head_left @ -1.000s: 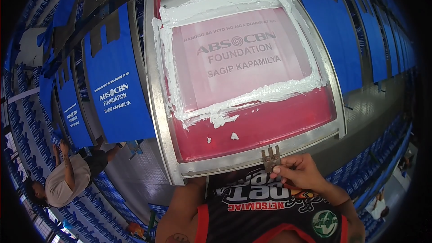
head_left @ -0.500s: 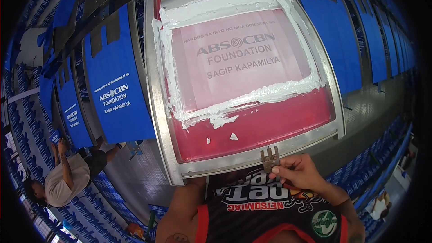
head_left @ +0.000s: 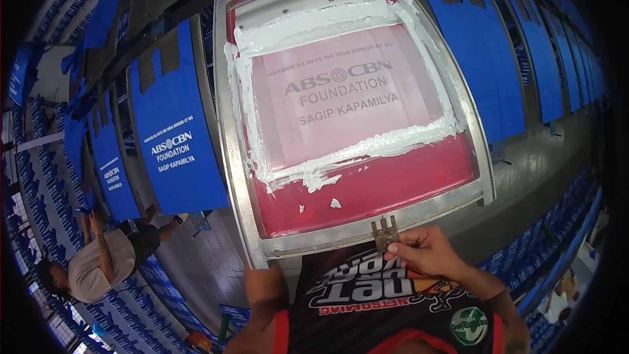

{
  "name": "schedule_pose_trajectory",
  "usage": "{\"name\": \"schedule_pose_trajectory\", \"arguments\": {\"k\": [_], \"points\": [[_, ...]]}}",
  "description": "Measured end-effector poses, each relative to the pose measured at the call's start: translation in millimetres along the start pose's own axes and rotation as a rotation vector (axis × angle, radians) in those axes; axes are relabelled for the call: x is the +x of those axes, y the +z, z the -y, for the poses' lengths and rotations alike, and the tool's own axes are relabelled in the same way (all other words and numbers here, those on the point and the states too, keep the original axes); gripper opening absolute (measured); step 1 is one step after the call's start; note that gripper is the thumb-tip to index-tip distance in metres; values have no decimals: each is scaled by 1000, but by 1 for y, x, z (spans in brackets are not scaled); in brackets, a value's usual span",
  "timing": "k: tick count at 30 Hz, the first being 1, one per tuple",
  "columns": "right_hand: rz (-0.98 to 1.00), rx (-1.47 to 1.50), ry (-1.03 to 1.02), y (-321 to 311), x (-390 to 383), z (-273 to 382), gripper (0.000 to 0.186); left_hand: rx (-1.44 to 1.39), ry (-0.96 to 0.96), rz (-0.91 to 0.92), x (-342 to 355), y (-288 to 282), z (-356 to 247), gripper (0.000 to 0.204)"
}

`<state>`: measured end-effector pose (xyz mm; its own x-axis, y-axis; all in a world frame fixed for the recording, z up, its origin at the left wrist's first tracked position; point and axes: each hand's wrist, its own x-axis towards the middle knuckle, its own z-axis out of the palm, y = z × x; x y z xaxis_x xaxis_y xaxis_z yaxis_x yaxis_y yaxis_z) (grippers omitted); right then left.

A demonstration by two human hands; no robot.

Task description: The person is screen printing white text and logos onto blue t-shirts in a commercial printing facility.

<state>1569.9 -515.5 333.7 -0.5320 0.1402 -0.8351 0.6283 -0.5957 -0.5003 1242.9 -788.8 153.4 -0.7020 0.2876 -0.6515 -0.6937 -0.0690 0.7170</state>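
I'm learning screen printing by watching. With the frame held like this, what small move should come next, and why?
Probably keep the grip and guide the screen frame by its near edge. The right hand pinches the small metal bracket there. White ink is banked around the design, with none across the middle. The left hand is hidden.

Head camera looks down (close) at the printing screen (head_left: pixel 354 111).

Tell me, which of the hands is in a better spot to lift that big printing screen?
Probably the right hand: its fingers already pinch the small metal bracket on the screen frame. The left hand is hidden under the frame.
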Motion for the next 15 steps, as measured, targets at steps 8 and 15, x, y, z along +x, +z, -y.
{"name": "schedule_pose_trajectory", "arguments": {"k": [8,15], "points": [[-144,-71,-144,3,10,-28,20,575,900,53,-22,163,-162,29],[-271,-57,-133,25,24,-46,19,1544,1585,413,172,426,-168,53]]}}
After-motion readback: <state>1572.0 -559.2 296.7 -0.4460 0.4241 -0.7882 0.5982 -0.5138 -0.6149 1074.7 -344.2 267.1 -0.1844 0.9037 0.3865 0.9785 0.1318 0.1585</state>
